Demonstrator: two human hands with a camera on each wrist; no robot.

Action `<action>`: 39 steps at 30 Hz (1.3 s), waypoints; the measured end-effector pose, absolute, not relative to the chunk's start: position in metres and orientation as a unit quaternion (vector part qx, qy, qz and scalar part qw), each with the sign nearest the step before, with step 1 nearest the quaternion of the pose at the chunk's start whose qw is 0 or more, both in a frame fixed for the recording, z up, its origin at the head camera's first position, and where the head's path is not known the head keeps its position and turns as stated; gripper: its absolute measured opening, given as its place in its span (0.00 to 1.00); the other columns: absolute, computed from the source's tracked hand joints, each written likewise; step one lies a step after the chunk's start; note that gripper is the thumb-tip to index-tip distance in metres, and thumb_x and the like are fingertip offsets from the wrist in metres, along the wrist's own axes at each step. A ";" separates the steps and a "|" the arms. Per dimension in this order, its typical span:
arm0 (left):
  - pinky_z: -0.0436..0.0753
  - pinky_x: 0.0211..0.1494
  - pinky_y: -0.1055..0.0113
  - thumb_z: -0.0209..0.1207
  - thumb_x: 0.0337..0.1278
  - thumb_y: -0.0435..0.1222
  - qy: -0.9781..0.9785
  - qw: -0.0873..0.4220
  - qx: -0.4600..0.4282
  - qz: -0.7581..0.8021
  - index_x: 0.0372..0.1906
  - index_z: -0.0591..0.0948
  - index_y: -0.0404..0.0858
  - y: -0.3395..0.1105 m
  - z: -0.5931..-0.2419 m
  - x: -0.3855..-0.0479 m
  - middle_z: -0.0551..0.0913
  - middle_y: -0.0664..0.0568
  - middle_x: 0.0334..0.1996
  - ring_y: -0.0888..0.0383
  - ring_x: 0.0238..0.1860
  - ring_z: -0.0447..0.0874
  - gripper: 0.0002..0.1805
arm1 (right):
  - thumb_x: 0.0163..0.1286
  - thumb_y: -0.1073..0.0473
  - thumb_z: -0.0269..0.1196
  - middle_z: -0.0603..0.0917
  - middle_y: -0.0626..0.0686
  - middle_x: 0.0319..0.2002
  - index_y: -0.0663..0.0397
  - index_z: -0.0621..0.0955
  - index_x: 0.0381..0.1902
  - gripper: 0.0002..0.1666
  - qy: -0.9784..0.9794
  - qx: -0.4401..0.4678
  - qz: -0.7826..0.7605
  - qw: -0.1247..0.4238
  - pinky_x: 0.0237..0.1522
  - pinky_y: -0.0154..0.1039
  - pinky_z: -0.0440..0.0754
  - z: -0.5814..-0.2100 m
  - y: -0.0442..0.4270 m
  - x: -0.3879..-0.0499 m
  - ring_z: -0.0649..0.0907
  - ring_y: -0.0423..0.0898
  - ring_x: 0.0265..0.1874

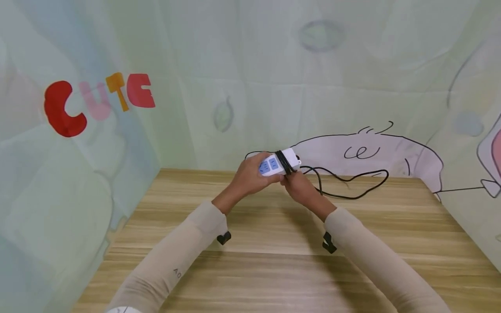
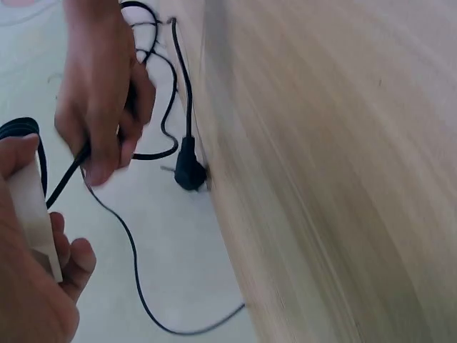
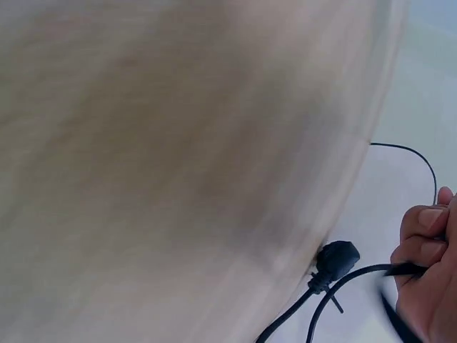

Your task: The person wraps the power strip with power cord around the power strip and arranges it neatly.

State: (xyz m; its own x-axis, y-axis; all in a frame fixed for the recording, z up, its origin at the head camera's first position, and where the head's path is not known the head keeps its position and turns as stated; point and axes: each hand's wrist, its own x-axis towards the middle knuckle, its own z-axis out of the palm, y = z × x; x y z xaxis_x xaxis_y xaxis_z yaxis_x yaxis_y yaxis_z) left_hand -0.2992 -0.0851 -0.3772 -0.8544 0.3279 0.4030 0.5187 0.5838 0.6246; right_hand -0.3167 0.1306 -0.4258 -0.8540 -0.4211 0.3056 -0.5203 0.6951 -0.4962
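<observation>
A white power strip (image 1: 277, 165) with blue socket faces is held up above the far part of the table. My left hand (image 1: 250, 176) grips its left end, thumb along the near edge. Several turns of black cord (image 1: 285, 162) wrap the strip near its other end. Just below that end, my right hand (image 1: 300, 188) holds the cord, with fingers curled round it in the left wrist view. The loose cord (image 1: 354, 198) trails in loops to the right. Its black plug (image 2: 190, 168) shows beside the table edge in the left wrist view, and the same plug (image 3: 337, 259) in the right wrist view.
The wood-grain table (image 1: 270, 269) stretches beneath both forearms. Behind it hangs a pale printed cloth (image 1: 235, 87), and similar cloth covers both sides, with the word CUTE on the left. Each wrist carries a small black device (image 1: 224, 238).
</observation>
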 end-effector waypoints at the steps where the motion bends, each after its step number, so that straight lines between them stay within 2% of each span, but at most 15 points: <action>1: 0.79 0.45 0.60 0.80 0.59 0.54 -0.887 0.131 -0.230 -0.380 0.66 0.85 0.40 -0.086 -0.377 -0.300 0.91 0.46 0.49 0.51 0.44 0.85 0.36 | 0.93 0.59 0.53 0.91 0.66 0.47 0.69 0.83 0.55 0.17 -0.920 0.264 0.277 0.085 0.50 0.59 0.88 -0.427 0.131 -0.316 0.90 0.59 0.44; 3: 0.80 0.46 0.57 0.80 0.59 0.54 -0.897 0.141 -0.212 -0.360 0.67 0.85 0.41 -0.088 -0.379 -0.303 0.91 0.47 0.50 0.50 0.45 0.85 0.36 | 0.94 0.52 0.51 0.91 0.61 0.38 0.64 0.83 0.47 0.23 -0.926 0.269 0.250 0.085 0.42 0.56 0.87 -0.428 0.131 -0.316 0.89 0.55 0.36; 5: 0.81 0.47 0.56 0.79 0.59 0.55 -0.907 0.142 -0.202 -0.342 0.69 0.84 0.42 -0.089 -0.382 -0.306 0.91 0.47 0.52 0.50 0.46 0.86 0.37 | 0.95 0.40 0.46 0.89 0.55 0.34 0.58 0.83 0.44 0.31 -0.924 0.277 0.245 0.093 0.39 0.53 0.85 -0.439 0.135 -0.324 0.87 0.51 0.32; 8: 0.82 0.47 0.55 0.78 0.60 0.54 -0.916 0.138 -0.191 -0.324 0.70 0.84 0.42 -0.089 -0.385 -0.308 0.92 0.47 0.53 0.49 0.47 0.86 0.37 | 0.94 0.34 0.44 0.84 0.53 0.30 0.55 0.82 0.42 0.35 -0.925 0.281 0.237 0.096 0.37 0.52 0.82 -0.438 0.134 -0.320 0.83 0.50 0.29; 10: 0.82 0.46 0.55 0.78 0.60 0.54 -0.920 0.136 -0.183 -0.320 0.69 0.84 0.42 -0.088 -0.387 -0.309 0.92 0.47 0.52 0.50 0.46 0.87 0.36 | 0.94 0.35 0.45 0.82 0.52 0.29 0.54 0.82 0.43 0.33 -0.928 0.283 0.226 0.091 0.36 0.51 0.80 -0.436 0.133 -0.318 0.81 0.50 0.29; 11: 0.81 0.45 0.56 0.77 0.60 0.53 -0.921 0.134 -0.179 -0.318 0.70 0.84 0.42 -0.088 -0.387 -0.309 0.92 0.47 0.52 0.50 0.46 0.86 0.36 | 0.94 0.39 0.47 0.82 0.54 0.29 0.56 0.82 0.43 0.31 -0.935 0.269 0.216 0.079 0.36 0.52 0.80 -0.424 0.129 -0.307 0.81 0.51 0.29; 14: 0.81 0.44 0.57 0.77 0.60 0.54 -0.926 0.132 -0.170 -0.309 0.69 0.84 0.43 -0.087 -0.387 -0.311 0.92 0.48 0.51 0.51 0.44 0.86 0.36 | 0.95 0.42 0.48 0.82 0.54 0.29 0.56 0.82 0.47 0.27 -0.943 0.265 0.195 0.059 0.36 0.51 0.80 -0.420 0.132 -0.306 0.81 0.51 0.29; 21: 0.81 0.42 0.57 0.75 0.61 0.55 -0.939 0.123 -0.157 -0.279 0.68 0.84 0.43 -0.085 -0.386 -0.313 0.92 0.48 0.49 0.51 0.44 0.87 0.34 | 0.96 0.39 0.41 0.77 0.52 0.24 0.55 0.78 0.48 0.30 -0.940 0.299 0.147 0.071 0.31 0.55 0.79 -0.420 0.140 -0.306 0.79 0.53 0.24; 27: 0.81 0.40 0.58 0.75 0.61 0.53 -0.944 0.127 -0.160 -0.259 0.67 0.84 0.41 -0.086 -0.392 -0.314 0.91 0.47 0.46 0.51 0.42 0.87 0.34 | 0.95 0.50 0.48 0.81 0.52 0.26 0.57 0.78 0.47 0.20 -0.955 0.286 0.074 0.037 0.29 0.54 0.81 -0.407 0.136 -0.294 0.82 0.53 0.26; 39: 0.83 0.39 0.53 0.75 0.61 0.53 -0.958 0.130 -0.154 -0.203 0.66 0.84 0.42 -0.084 -0.399 -0.318 0.91 0.46 0.44 0.49 0.41 0.87 0.33 | 0.91 0.52 0.57 0.83 0.52 0.24 0.60 0.83 0.41 0.20 -0.942 0.316 -0.070 0.086 0.25 0.52 0.85 -0.397 0.128 -0.277 0.81 0.50 0.21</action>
